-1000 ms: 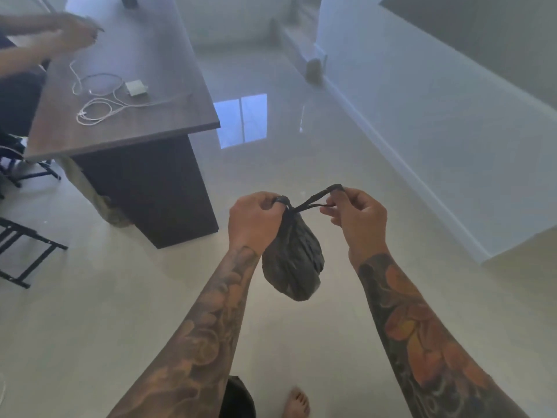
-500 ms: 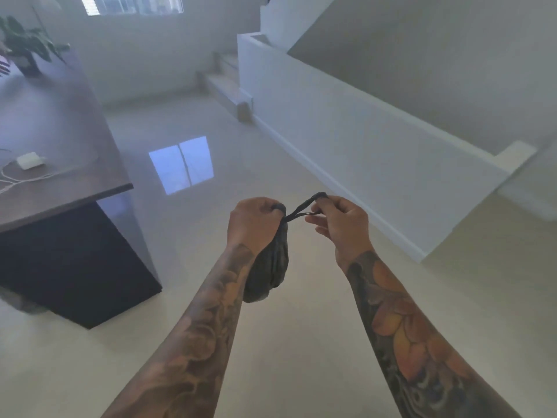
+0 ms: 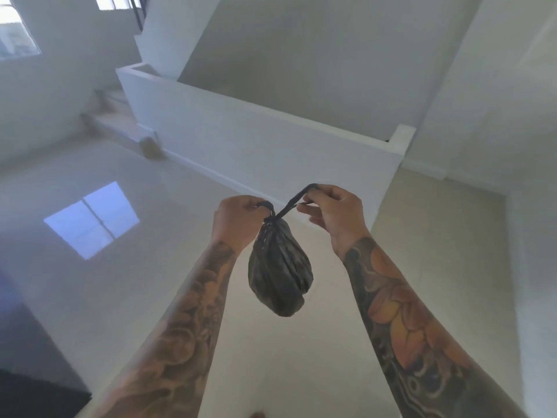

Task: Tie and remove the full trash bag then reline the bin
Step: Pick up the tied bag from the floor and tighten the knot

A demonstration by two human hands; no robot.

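Plastic, black and crinkled, forms the small bulging trash bag (image 3: 279, 276) that is held in the air above the pale glossy floor (image 3: 144, 291), nearer than the low white half wall (image 3: 271, 140). One twisted tail at its gathered neck is enclosed in the left hand (image 3: 236, 220), curled shut. The other tail is pinched by the right hand (image 3: 333, 211) and drawn taut to the right of the knot.

I saw both forearms stretched forward, raised side by side. The left hand (image 3: 238, 220) was fisted, fingers curled tight in a grip. The right hand (image 3: 333, 214) pinched with thumb and forefinger, its other fingers loosely bent.
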